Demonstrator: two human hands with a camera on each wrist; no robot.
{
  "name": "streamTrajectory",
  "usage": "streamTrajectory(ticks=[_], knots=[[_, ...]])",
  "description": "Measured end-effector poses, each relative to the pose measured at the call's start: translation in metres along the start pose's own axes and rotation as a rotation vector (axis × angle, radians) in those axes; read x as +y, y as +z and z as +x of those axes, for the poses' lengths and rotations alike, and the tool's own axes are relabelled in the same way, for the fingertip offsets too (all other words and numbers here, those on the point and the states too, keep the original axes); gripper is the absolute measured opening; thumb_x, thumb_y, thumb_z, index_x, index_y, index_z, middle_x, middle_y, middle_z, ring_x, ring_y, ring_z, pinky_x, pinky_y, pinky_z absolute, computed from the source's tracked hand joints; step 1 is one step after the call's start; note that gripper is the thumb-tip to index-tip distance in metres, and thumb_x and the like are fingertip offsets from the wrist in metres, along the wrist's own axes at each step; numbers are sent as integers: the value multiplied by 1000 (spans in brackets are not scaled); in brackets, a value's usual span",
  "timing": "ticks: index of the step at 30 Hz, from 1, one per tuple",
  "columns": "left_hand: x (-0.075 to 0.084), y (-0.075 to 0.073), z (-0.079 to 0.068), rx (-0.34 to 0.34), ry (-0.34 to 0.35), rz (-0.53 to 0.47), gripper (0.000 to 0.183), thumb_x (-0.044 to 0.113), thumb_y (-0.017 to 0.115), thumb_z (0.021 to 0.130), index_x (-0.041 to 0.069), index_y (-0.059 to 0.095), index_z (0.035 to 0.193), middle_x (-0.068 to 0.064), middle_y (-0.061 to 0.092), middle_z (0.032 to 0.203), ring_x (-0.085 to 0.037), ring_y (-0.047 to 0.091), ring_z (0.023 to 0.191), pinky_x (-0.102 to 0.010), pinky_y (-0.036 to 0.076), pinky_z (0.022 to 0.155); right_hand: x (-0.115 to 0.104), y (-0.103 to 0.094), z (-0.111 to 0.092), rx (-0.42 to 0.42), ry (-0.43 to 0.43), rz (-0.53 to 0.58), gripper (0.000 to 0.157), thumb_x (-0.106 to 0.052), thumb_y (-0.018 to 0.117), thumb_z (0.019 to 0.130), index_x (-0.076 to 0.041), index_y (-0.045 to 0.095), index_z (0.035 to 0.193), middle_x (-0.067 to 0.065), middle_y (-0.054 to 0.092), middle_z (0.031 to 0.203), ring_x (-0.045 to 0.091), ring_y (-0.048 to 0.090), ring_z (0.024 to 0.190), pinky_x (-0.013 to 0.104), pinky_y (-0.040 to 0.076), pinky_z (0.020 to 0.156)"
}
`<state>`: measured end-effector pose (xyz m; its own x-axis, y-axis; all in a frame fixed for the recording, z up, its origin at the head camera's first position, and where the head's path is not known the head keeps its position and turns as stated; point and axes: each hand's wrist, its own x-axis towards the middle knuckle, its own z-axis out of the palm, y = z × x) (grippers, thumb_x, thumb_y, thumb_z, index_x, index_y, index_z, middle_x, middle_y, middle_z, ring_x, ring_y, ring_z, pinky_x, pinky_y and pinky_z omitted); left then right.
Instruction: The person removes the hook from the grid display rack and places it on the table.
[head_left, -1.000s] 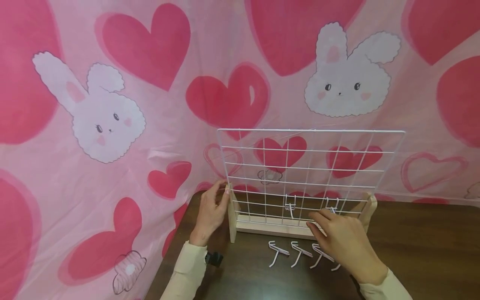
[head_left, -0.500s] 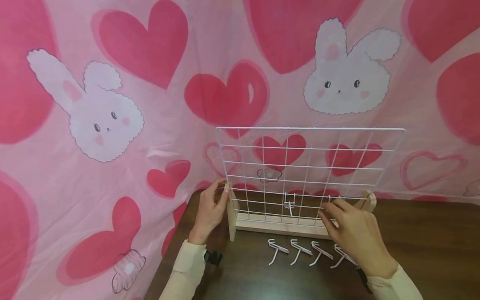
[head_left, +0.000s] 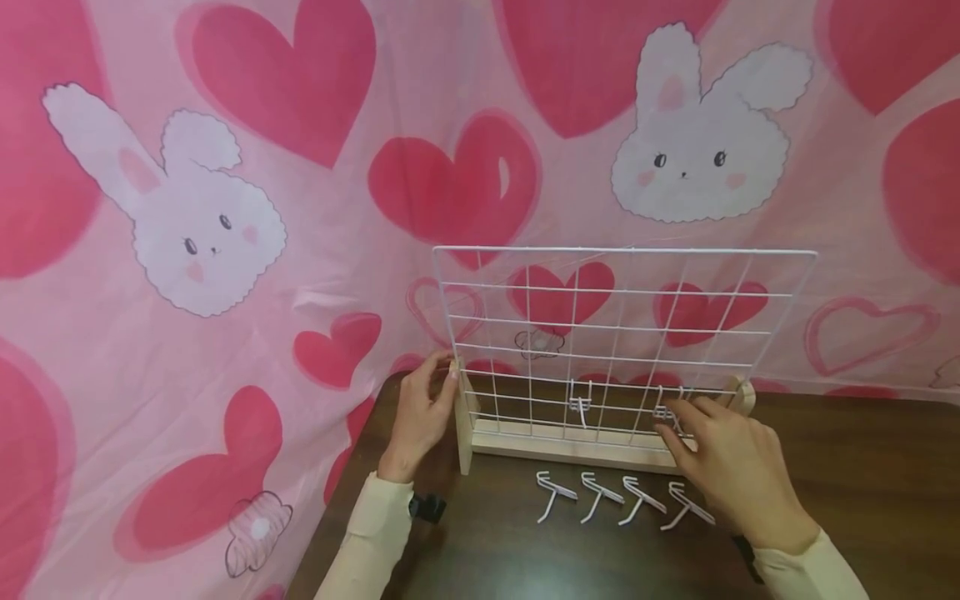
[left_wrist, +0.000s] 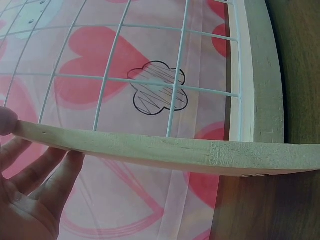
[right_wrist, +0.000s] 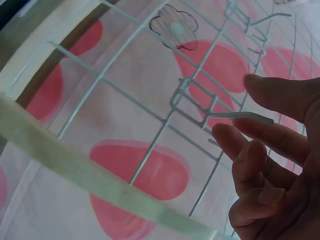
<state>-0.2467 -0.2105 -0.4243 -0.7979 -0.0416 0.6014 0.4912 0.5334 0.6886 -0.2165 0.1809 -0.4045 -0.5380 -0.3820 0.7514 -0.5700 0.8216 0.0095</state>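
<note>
A white wire grid panel [head_left: 622, 333] stands upright in a wooden stand [head_left: 555, 447]. My left hand [head_left: 426, 408] pinches the top of the stand's left side piece [left_wrist: 150, 150], thumb on one side and fingers on the other. Two white wire hooks hang on the grid's lower wires: one left hook [head_left: 579, 405] near the middle and one right hook [head_left: 662, 412]. My right hand [head_left: 731, 467] is at the right hook, thumb spread away from it. In the right wrist view, the fingertips lie just under that hook's prong [right_wrist: 235, 115].
Several loose white hooks [head_left: 600, 497] lie in a row on the dark wooden table [head_left: 862, 500] in front of the stand. A pink cloth [head_left: 337, 250] with hearts and rabbits hangs behind. The stand's right side piece [head_left: 744, 395] is partly hidden behind my right hand.
My right hand has shifted to the right, uncovering the right hook on the grid and the rightmost loose hook. The left hand keeps its hold on the stand.
</note>
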Motion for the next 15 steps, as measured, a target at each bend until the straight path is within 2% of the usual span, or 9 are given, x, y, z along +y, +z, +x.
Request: streamTrajectory(ticks=[5, 10, 15], knots=[[0, 0, 1, 1, 1, 0, 23, 10, 62, 102, 6, 69, 124, -21, 76, 116, -28, 75, 108, -51, 61, 93, 4, 1, -3, -13, 9, 2, 36, -12, 86, 65, -10, 73, 98, 1, 69, 71, 25, 58, 48, 42, 37, 37], [0, 1, 0, 5, -7, 2, 24, 9, 62, 101, 6, 69, 124, -20, 76, 116, -30, 75, 108, -54, 61, 92, 4, 1, -4, -22, 17, 14, 36, -6, 87, 64, -11, 74, 98, 0, 71, 72, 24, 62, 50, 40, 38, 38], [0, 1, 0, -1, -23, -7, 24, 9, 63, 101, 7, 69, 124, -18, 76, 117, -30, 75, 110, -56, 61, 91, 4, 0, -2, -15, 26, 30, 28, -6, 85, 68, -12, 74, 93, -2, 71, 70, 23, 61, 49, 43, 40, 39]])
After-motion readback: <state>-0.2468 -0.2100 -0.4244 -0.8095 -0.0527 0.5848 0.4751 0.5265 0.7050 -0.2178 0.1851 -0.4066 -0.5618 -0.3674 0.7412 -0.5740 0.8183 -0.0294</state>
